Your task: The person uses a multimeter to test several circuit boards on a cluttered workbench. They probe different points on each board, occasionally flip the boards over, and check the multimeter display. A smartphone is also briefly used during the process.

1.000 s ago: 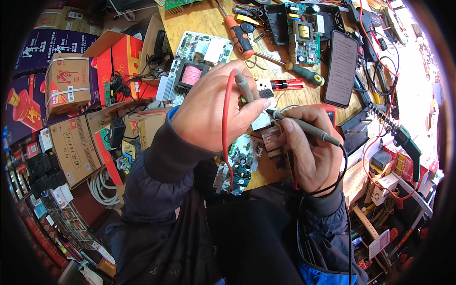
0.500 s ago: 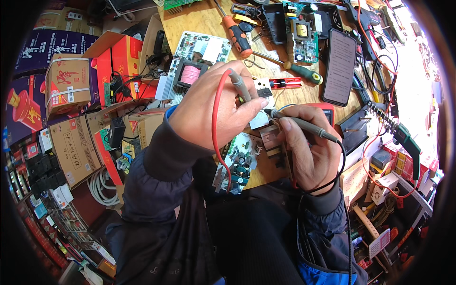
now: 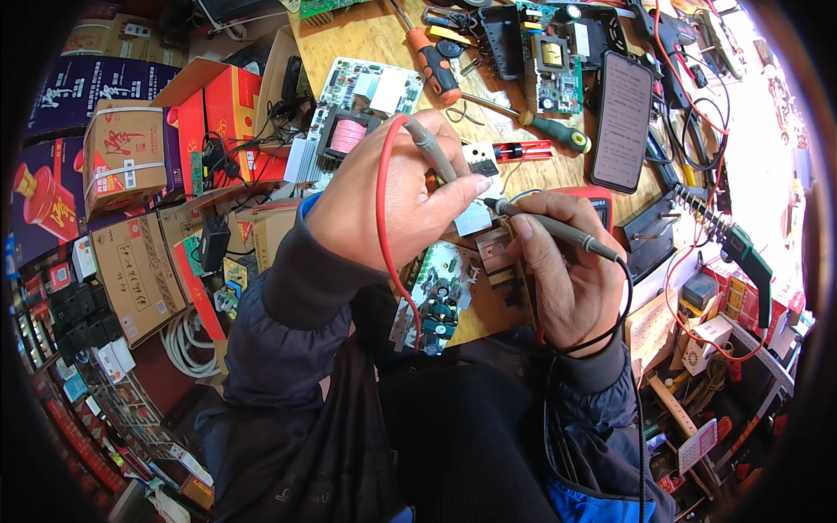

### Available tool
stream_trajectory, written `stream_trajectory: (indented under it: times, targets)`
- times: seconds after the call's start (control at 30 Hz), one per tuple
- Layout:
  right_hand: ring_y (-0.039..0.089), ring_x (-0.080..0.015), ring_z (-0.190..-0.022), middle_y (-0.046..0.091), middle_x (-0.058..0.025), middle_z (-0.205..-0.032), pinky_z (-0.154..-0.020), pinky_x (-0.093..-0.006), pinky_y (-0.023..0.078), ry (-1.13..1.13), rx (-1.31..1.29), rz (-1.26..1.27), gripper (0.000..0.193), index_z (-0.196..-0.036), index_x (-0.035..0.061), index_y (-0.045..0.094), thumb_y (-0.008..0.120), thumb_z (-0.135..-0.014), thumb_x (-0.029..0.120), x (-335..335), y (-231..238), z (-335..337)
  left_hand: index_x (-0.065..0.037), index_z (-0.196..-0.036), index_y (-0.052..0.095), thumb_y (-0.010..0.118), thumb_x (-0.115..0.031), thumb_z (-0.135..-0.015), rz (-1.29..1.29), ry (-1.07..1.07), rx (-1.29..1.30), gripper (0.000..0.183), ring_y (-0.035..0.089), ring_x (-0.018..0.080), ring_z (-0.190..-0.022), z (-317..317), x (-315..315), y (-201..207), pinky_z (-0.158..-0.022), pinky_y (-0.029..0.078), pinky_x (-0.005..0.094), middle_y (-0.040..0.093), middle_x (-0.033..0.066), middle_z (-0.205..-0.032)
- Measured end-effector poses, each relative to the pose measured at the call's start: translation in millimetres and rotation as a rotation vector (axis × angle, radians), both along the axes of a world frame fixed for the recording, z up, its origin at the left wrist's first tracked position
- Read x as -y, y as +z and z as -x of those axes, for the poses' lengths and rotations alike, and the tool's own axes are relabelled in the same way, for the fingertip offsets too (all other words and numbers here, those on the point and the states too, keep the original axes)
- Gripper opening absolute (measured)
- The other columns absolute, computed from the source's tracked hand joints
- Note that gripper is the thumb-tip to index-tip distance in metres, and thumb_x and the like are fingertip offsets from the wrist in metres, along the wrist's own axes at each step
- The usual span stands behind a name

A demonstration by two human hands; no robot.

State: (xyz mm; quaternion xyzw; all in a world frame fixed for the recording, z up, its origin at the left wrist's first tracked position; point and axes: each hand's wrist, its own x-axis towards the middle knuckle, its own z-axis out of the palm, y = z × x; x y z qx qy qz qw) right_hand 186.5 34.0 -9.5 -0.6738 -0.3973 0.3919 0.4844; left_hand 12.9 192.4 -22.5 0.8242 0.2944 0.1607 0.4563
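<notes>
Closed around a grey test probe (image 3: 429, 148) with a red lead, my left hand (image 3: 384, 196) reaches over the workbench; that probe's tip is hidden. My right hand (image 3: 565, 261) pinches another grey test probe (image 3: 558, 228) with a black lead, its dark tip pointing left at my left thumb. Just beyond the thumb is a small black component (image 3: 482, 167) by a pale piece. A populated circuit board (image 3: 443, 292) lies below, between my wrists. Behind the right hand, a red-cased meter (image 3: 600, 199) shows only in part.
Left of my hand lies a white board with a pink-wound transformer (image 3: 349, 135). Beyond are an orange-handled screwdriver (image 3: 436, 70), a green-handled screwdriver (image 3: 558, 132), a phone (image 3: 622, 122) and a green power board (image 3: 555, 74). A soldering iron (image 3: 741, 253) stands right; cartons (image 3: 131, 270) are stacked left.
My left hand has shifted slightly left, and the back end of its probe has swung left with the red lead. The right hand and its probe have barely moved.
</notes>
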Motion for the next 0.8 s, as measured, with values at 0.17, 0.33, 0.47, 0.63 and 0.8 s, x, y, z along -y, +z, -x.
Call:
stream_trajectory:
  times: [0.17, 0.33, 0.47, 0.63, 0.8]
  targets:
    - [0.074, -0.0184, -0.084, 0.076, -0.0133, -0.098, -0.078, -0.0302, 0.058, -0.005, 0.0, -0.046, 0.013, -0.114, -0.0035, 0.074, 0.074, -0.104, 0.006, -0.3, -0.2, 0.6, 0.003, -0.088, 0.073, 0.081, -0.009, -0.093, -0.026, 0.02, 0.007, 0.015, 0.064, 0.0224, -0.081, -0.7, 2.4, -0.8, -0.071, 0.05, 0.0361, 0.069, 0.011, -0.094]
    - [0.074, -0.0182, -0.083, 0.076, -0.0134, -0.096, -0.077, -0.0304, 0.058, 0.023, 0.069, -0.027, 0.013, -0.114, -0.0023, 0.074, 0.075, -0.104, 0.007, -1.1, -0.1, -0.7, 0.003, -0.087, 0.073, 0.081, -0.01, -0.093, -0.077, 0.009, 0.007, 0.016, 0.064, 0.0224, -0.082, -0.9, 2.6, -1.2, -0.072, 0.05, 0.0365, 0.069, 0.011, -0.095]
    - [0.074, -0.0184, -0.083, 0.076, -0.0133, -0.095, -0.077, -0.0306, 0.058, 0.012, 0.049, -0.018, 0.013, -0.114, -0.0017, 0.074, 0.075, -0.104, 0.007, -0.6, -0.6, -0.4, 0.003, -0.087, 0.073, 0.081, -0.011, -0.094, -0.048, 0.005, 0.009, 0.017, 0.064, 0.0225, -0.082, -0.9, 0.9, -1.4, -0.073, 0.05, 0.0368, 0.069, 0.0111, -0.095]
    - [0.074, -0.0187, -0.082, 0.076, -0.013, -0.095, -0.077, -0.031, 0.058, 0.016, 0.051, -0.044, 0.014, -0.114, -0.0016, 0.074, 0.075, -0.105, 0.008, -0.7, -3.0, -0.8, 0.003, -0.087, 0.073, 0.081, -0.011, -0.093, -0.031, 0.012, 0.017, 0.018, 0.064, 0.0222, -0.082, -0.4, 1.0, -2.3, -0.073, 0.05, 0.0366, 0.069, 0.0112, -0.094]
    - [0.074, -0.0188, -0.082, 0.076, -0.0131, -0.094, -0.077, -0.0309, 0.058, 0.021, 0.04, -0.024, 0.013, -0.114, -0.0015, 0.073, 0.074, -0.105, 0.008, 0.0, -2.3, -1.7, 0.003, -0.086, 0.073, 0.082, -0.011, -0.093, -0.014, 0.017, 0.025, 0.017, 0.064, 0.0218, -0.081, -0.2, 0.6, -3.2, -0.072, 0.05, 0.0364, 0.069, 0.0107, -0.093]
